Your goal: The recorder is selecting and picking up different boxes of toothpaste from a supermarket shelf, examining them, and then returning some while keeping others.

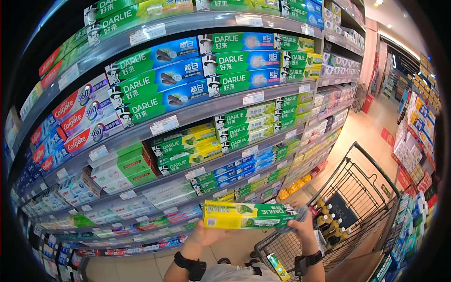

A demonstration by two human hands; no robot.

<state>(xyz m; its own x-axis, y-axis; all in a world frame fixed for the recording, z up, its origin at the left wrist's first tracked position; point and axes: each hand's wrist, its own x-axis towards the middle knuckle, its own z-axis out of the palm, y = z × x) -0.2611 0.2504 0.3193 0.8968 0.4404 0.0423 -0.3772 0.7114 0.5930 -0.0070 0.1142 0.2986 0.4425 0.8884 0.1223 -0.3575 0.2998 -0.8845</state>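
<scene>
A yellow and green Darlie toothpaste box is held level in front of me, between both hands. My left hand grips its yellow end from below. At the green end, my right hand holds the box, along with something greyish and translucent that I cannot make out. Both wrists wear black straps with a small device. Below and to the right stands a shopping cart, where another green and yellow toothpaste box lies against the wire mesh. Several yellow-capped bottles stand in the cart.
Shelves of Darlie boxes and Colgate boxes rise ahead and to the left, with price tags along the shelf edges. Tiled aisle floor runs away at the right. Stacked goods line the aisle's far side.
</scene>
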